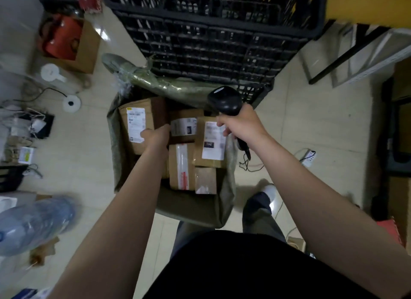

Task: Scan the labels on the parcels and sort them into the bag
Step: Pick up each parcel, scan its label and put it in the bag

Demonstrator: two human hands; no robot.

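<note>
A large green woven bag (191, 206) stands open on the floor below me, holding several brown cardboard parcels with white labels. My left hand (156, 135) reaches into the bag and grips the right edge of the big parcel at the left (136, 120). My right hand (242, 124) holds a black barcode scanner (224, 100) by its handle above the bag's right side, over a parcel with a large white label (210, 140). Two more parcels lie in the middle (183, 126) and lower down (181, 165).
A black plastic crate (211, 31) stands just behind the bag. At the left are a cardboard box with a red item (64, 40), cables, small devices and a blue water bottle (33, 225). A white shelf frame (367, 54) leans at the right. My legs stand beside the bag.
</note>
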